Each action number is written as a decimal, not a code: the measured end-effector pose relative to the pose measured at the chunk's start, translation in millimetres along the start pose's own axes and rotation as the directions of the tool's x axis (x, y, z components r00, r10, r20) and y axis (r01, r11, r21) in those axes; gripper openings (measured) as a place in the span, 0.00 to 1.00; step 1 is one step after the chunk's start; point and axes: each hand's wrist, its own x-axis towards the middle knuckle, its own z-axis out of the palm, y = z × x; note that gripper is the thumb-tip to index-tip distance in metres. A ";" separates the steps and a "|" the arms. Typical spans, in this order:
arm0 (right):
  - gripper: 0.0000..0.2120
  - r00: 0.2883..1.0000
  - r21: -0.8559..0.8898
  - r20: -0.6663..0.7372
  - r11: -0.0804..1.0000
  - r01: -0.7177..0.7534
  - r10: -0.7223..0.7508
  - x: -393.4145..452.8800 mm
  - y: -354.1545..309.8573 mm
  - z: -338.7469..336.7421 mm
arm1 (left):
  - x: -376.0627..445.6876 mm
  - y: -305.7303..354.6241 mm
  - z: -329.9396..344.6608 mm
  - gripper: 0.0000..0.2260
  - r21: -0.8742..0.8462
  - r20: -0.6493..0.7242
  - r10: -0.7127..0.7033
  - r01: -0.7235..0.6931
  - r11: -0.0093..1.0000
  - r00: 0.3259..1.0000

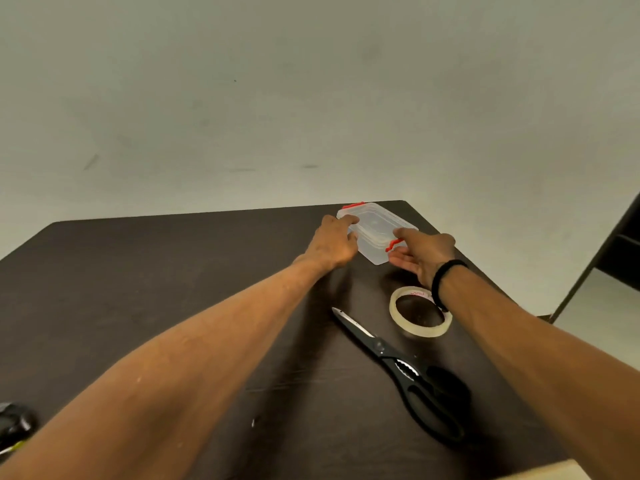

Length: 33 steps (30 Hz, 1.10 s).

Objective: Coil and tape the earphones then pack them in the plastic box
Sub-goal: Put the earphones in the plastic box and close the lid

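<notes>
Where the dark, matte table (173, 306) meets the pale wall, one small rectangular plastic box (375, 233) sits near the far edge, its translucent body closed by a clear, ridged lid with two red clips, one at the far end and one at the near end. The left hand (334, 245) grips the box's left side, fingers curled over the lid edge. The right hand (420, 258) holds the near right corner by the red clip, thumb on top of the lid and fingers loosely spread beneath the side. A black band (445, 282) circles the right wrist. Nearer the person lies one ring of glossy clear tape (420, 311), flat on the table, partly under the right forearm. Just beside it rests one pair of scissors (401, 368) with steel blades closed and chunky black handles. The earphones cannot be made out; whether they are inside the box cannot be told.
</notes>
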 end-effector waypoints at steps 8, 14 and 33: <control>0.15 0.988 -0.049 0.142 0.997 0.062 -0.055 -24.2 -12.8 -4.4 | -16.8 -17.7 -42.5 0.24 -0.216 -0.266 -0.173 0.116 0.970 0.948; 0.11 0.909 -0.121 0.410 0.982 0.142 -0.081 -77.3 -24.4 28.9 | -85.5 -61.6 -115.7 0.16 -0.441 -0.250 -0.327 0.194 0.876 0.911; 0.12 0.860 -0.327 0.458 0.858 0.397 -0.223 -187.8 44.6 80.2 | -267.9 -115.1 -143.0 0.11 -0.466 -0.321 -0.486 0.311 0.828 0.813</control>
